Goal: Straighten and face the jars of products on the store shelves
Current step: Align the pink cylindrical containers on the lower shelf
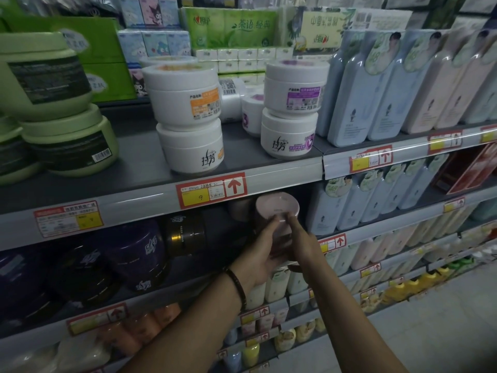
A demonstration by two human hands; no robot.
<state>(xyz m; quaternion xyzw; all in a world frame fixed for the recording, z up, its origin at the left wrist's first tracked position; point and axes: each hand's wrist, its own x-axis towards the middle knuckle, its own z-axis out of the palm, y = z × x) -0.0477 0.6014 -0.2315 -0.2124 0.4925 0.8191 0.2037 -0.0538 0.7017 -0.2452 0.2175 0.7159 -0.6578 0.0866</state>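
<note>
On the second shelf, just beneath the price rail, both hands are gripping the pink jar (pixel 277 208), the left hand (pixel 259 254) curling fingers round its left side, the right hand (pixel 302 243) clasping its right side, beside the black jar (pixel 185 234).

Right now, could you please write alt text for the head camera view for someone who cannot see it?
Two hands grip a pink jar, left hand at its side, right hand at its lid. Stacked white jars and green jars stand on the shelf above it.
</note>
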